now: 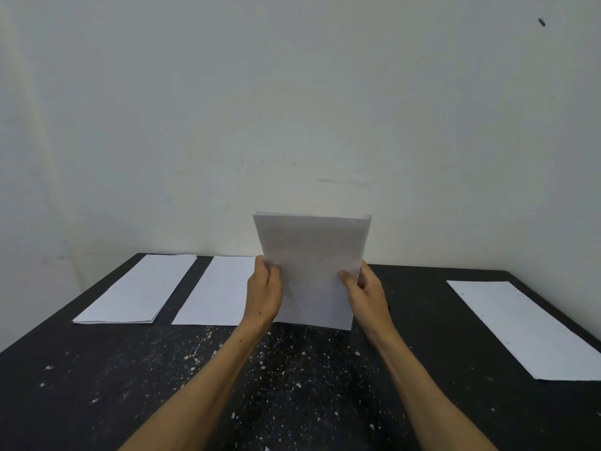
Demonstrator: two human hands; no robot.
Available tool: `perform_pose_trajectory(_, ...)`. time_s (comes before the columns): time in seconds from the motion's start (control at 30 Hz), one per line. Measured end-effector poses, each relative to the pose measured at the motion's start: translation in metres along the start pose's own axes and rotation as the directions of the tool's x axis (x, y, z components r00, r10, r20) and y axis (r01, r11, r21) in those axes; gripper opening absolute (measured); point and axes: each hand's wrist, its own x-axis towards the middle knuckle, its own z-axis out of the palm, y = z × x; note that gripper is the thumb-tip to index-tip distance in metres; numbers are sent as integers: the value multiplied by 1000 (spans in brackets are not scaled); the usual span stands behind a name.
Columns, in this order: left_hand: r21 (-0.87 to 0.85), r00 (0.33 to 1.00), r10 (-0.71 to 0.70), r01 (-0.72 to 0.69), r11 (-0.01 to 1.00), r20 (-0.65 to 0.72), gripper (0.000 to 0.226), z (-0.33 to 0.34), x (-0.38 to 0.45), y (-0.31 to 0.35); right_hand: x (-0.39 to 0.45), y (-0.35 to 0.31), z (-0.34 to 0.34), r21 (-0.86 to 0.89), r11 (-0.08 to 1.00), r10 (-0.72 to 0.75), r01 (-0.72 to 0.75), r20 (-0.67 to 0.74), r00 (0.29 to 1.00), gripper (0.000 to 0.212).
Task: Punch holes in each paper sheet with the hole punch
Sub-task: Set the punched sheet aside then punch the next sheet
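Note:
A folded white paper sheet stands upright above the middle of the black table. My left hand grips its left edge and my right hand grips its right edge, thumbs on the near face. Two white sheets lie flat at the back left: one paper stack and a second sheet, partly hidden by my left hand. A punched sheet with small holes along its left edge lies at the right. No hole punch is visible; the held paper hides the area behind it.
Small white paper flecks are scattered over the table's middle and front. A pale wall rises directly behind the table's far edge.

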Motion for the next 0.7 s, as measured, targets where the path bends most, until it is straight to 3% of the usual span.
perform_pose_trajectory(0.23,26,1000,-22,22,999,-4,19,-2,13,11,7,-5,-3,-40,999,0,0,5,1000,25)
perform_pose_trajectory(0.37,5,999,44,-44,999,0,16,-11,28,26,14,-12,-5,-12,1000,-22,22,-3,1000,23)
perform_pose_trajectory(0.47,28,987,158,-157,987,-30,37,-20,44,45,24,-32,-8,-66,995,-78,75,-43,996,35)
perform_pose_trajectory(0.57,114,928,372,-369,923,-13,74,-33,58,69,38,-59,-14,-225,950,-226,218,-12,974,58)
perform_pose_trajectory(0.63,225,871,486,-488,843,66,78,-42,67,81,48,-77,-18,-337,873,-356,352,52,933,69)
perform_pose_trajectory(0.7,329,841,522,-538,776,144,67,-46,77,86,59,-90,-23,-484,763,-427,429,122,896,62)
